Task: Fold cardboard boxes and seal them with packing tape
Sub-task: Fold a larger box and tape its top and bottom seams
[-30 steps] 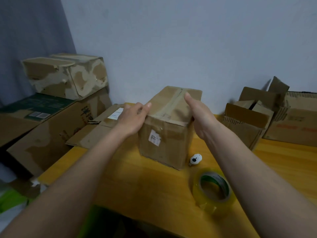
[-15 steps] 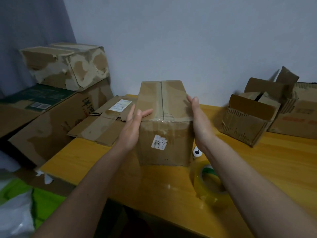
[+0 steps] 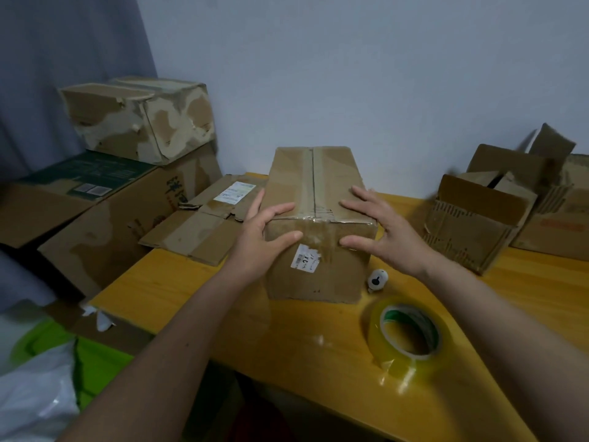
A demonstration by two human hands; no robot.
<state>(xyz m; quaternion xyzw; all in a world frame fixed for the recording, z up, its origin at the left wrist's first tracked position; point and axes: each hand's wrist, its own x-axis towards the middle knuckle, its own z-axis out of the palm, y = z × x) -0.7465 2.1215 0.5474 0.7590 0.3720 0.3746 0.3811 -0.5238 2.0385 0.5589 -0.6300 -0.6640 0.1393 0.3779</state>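
A closed brown cardboard box (image 3: 318, 275) stands on the yellow wooden table (image 3: 191, 291), its short labelled face toward me and clear tape running along the top seam. My left hand (image 3: 258, 237) clasps the near left top corner, thumb on the front face. My right hand (image 3: 392, 237) clasps the near right top corner with fingers spread over the top and thumb on the front. A roll of clear packing tape (image 3: 411, 339) lies flat on the table in front of the box to the right, untouched.
A small white cutter (image 3: 377, 279) lies beside the box. Flattened cardboard (image 3: 204, 224) lies at the left, open torn boxes (image 3: 471, 224) at the right. Stacked large boxes (image 3: 140, 119) stand beyond the table's left edge. A green bin with white plastic (image 3: 95, 358) sits below.
The box was turned from an angle until its short face points squarely at me. Both hands slid from its sides to the near top corners.
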